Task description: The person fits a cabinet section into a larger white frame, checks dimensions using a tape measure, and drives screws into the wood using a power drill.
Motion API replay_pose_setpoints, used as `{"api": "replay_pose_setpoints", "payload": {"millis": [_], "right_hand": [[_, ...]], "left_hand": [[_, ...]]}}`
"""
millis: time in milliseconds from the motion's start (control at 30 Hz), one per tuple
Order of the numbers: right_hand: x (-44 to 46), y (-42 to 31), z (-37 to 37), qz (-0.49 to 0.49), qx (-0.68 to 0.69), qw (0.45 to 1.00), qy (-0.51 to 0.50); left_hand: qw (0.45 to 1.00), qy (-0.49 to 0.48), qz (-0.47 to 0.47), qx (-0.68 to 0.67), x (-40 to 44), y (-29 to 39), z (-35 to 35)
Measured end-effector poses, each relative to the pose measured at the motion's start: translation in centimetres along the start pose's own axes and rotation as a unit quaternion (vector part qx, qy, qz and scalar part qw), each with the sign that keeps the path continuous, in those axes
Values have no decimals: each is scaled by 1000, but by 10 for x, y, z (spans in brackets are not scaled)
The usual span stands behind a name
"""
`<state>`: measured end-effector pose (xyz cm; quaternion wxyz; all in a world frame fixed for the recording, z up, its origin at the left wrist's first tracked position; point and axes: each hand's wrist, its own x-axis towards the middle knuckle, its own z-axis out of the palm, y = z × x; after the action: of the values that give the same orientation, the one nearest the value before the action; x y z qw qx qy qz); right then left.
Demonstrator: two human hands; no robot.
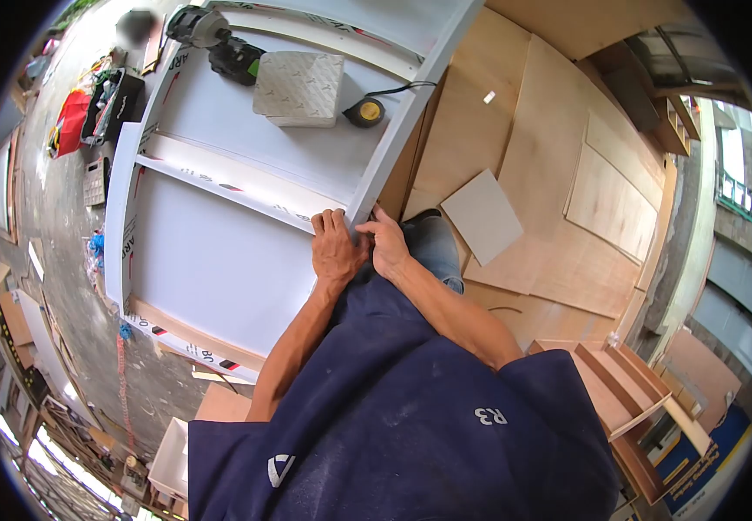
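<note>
A large white panel frame [220,234] with cross rails lies at the left and centre. My left hand [338,252] rests at the end of the printed middle rail [237,187], its fingers bent over the edge. Beside it my right hand [386,243] is at the outer side rail [402,113], fingertips against that rail's side. Whatever is between the fingers of either hand is too small or hidden to make out. Farther up on the panel are a cordless drill [211,43], a square patterned block [298,89] and a yellow-black tape measure [365,111].
Plywood sheets [558,174] spread on the right, with a loose pale square piece [482,217] on them. Wooden drawer boxes [606,382] stand at the lower right. At the left, a tool bag [115,104] and a calculator [95,182] lie on the concrete floor [63,234].
</note>
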<state>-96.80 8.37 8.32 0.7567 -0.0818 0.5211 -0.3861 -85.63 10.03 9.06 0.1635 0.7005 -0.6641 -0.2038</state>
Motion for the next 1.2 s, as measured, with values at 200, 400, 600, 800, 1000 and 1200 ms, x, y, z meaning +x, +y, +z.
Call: {"api": "replay_pose_setpoints", "payload": {"millis": [200,400,600,800,1000,1200], "right_hand": [[3,1,2,-6,39,999,-18],[16,17,-10,-19,53,998,-28],[27,20,-14,-8,68,997,-21],[27,-4,-18,103,19,994,13],[31,-19,-26,167,-17,986,15],[8,-105,16,177,-301,937,25]], "left_hand": [[999,-7,-18,-27,1,0,0],[999,-26,-19,-18,0,-2,0],[999,-28,-25,-13,0,-2,-2],[999,-19,-35,5,1,-2,-7],[1000,-9,-27,-5,2,-2,-4],[999,-27,-38,21,2,-2,-3]]}}
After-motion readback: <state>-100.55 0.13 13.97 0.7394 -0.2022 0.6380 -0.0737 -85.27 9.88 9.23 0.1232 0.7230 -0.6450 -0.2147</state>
